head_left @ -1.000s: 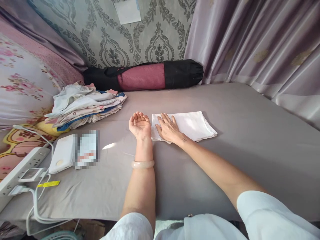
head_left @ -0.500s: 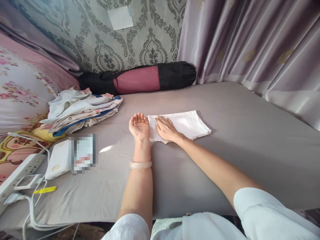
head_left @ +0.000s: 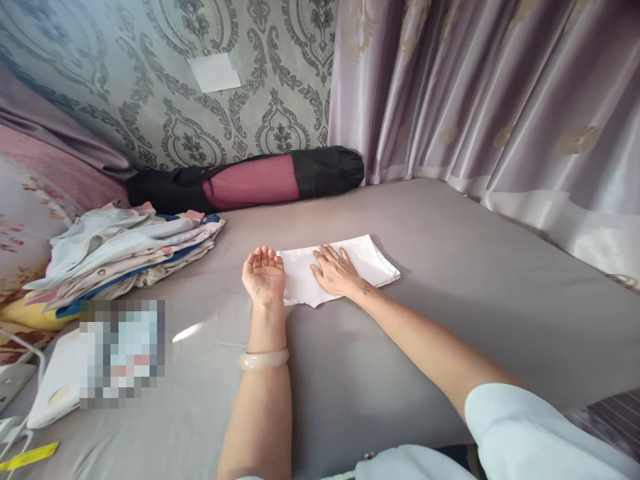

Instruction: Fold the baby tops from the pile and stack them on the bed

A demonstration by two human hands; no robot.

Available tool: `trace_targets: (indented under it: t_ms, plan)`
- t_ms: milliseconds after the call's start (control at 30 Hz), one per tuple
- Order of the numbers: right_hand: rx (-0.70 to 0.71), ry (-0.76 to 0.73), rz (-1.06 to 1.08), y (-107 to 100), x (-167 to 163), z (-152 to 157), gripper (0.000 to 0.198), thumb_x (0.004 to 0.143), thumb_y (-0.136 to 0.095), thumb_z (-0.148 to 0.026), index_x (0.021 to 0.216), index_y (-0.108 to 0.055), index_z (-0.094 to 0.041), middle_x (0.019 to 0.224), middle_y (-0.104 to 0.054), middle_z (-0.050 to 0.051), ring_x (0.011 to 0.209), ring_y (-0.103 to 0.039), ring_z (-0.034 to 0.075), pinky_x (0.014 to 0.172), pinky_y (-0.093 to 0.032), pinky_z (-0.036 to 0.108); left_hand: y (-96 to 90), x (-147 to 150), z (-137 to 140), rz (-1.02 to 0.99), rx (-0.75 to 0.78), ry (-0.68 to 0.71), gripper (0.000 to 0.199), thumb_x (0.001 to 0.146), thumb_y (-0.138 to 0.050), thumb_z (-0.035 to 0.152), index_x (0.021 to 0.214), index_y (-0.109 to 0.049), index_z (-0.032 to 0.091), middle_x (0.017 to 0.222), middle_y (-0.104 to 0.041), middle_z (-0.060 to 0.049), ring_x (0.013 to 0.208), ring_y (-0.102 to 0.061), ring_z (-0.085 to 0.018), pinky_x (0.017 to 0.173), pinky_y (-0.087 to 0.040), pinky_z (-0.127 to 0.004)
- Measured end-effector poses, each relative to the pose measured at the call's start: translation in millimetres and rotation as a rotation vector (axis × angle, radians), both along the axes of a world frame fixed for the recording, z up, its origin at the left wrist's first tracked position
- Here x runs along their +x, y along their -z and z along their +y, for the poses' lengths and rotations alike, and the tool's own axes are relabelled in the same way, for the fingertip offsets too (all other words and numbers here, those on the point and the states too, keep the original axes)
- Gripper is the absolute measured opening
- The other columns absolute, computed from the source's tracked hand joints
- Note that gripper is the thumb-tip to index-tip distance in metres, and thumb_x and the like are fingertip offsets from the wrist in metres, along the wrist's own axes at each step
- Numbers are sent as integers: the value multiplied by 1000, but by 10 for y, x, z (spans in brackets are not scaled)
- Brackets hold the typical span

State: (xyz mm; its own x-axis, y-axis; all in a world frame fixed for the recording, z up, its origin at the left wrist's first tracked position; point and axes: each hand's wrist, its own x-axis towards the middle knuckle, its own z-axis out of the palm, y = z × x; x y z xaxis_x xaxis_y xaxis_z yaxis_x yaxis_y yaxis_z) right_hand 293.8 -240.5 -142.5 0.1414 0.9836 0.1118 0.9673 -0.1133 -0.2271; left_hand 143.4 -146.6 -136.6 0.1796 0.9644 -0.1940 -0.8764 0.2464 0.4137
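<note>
A folded white garment (head_left: pixel 373 261) lies flat on the grey bed sheet. My right hand (head_left: pixel 334 270) rests palm down on its middle, fingers spread. At the garment's left edge is my left hand (head_left: pixel 265 277), palm turned up with the fingers slightly curled and nothing in it. Its side touches or nearly touches the cloth; I cannot tell which. A pale bangle (head_left: pixel 264 360) circles my left wrist.
A pile of folded clothes (head_left: pixel 125 243) lies at the left. In front of it are a white power bank (head_left: pixel 63 373) and a blurred-out object (head_left: pixel 133 350), with cables nearby. A black and pink rolled bag (head_left: pixel 250 181) lies along the wall, beside purple curtains (head_left: pixel 425 87).
My right hand has slid rightward across the garment towards its middle. My left hand stays by the left edge. The view has turned up and to the right.
</note>
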Motion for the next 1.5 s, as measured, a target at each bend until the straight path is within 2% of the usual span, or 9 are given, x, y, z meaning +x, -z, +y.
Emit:
trace_targets:
  t_ms: [367, 533, 667, 733, 867, 1000, 1100, 1267, 1500]
  plan:
    - [-39, -40, 102, -65, 182, -22, 57, 103, -21, -39, 149, -40, -12, 159, -34, 14, 148, -25, 25, 120, -18, 49, -73, 113, -95, 272, 120, 119, 13, 80, -59, 29, 75, -63, 17, 74, -69, 0, 66, -66, -9, 63, -47, -20]
    - [-2, 33, -1, -88, 408, -178, 55, 103, -24, -37, 148, -40, -9, 159, -32, 17, 149, -22, 28, 120, -12, 54, -74, 264, -227, 667, 296, 99, 15, 75, -69, 31, 78, -66, 16, 78, -69, -4, 72, -66, -14, 63, -45, -21]
    - [-10, 66, -27, -45, 469, -239, 55, 103, -26, -39, 148, -42, -12, 157, -35, 16, 147, -27, 30, 118, -16, 56, 15, 341, -286, 1030, 525, 116, 8, 71, -74, 22, 79, -70, 20, 83, -69, -4, 82, -63, -19, 79, -48, -29]
    - [-12, 73, -23, -17, 466, -228, 54, 102, -27, -39, 147, -42, -13, 157, -36, 15, 146, -28, 30, 117, -18, 56, 71, 367, -296, 1152, 621, 148, 15, 67, -76, 18, 81, -71, 22, 87, -69, -5, 87, -63, -23, 90, -48, -36]
    - [-7, 83, -12, 22, 458, -191, 53, 102, -29, -39, 147, -43, -14, 157, -36, 14, 146, -28, 30, 117, -19, 56, 177, 400, -287, 1280, 808, 175, 21, 65, -78, 17, 83, -69, 24, 97, -69, -8, 106, -61, -31, 109, -37, -46]
    - [9, 78, 5, 19, 475, -191, 52, 102, -29, -39, 146, -45, -15, 157, -37, 13, 145, -28, 29, 117, -19, 55, 256, 413, -284, 1345, 932, 171, 21, 71, -76, 27, 90, -66, 25, 109, -69, -11, 118, -58, -34, 115, -29, -51]
    - [1, 57, 28, -6, 526, -217, 50, 103, -25, -35, 144, -45, -16, 156, -38, 13, 146, -29, 26, 117, -21, 52, 271, 414, -317, 1523, 1052, 198, 32, 81, -68, 38, 109, -64, 22, 128, -63, -16, 132, -48, -36, 118, -20, -56]
    - [0, 120, -36, -3, 680, -272, 54, 102, -23, -34, 147, -42, -11, 159, -32, 16, 148, -24, 28, 120, -14, 53, 224, 410, -394, 1774, 1206, 350, 68, 88, -55, 60, 141, -45, 20, 155, -39, -19, 149, -23, -34, 119, -7, -59]
    - [-29, 202, -33, 77, 747, -270, 58, 102, -21, -39, 148, -39, -10, 159, -33, 15, 147, -26, 28, 119, -19, 52, 182, 407, -423, 1948, 1319, 514, 92, 81, -48, 78, 149, -38, 16, 160, -28, -20, 151, -15, -36, 119, -5, -60]
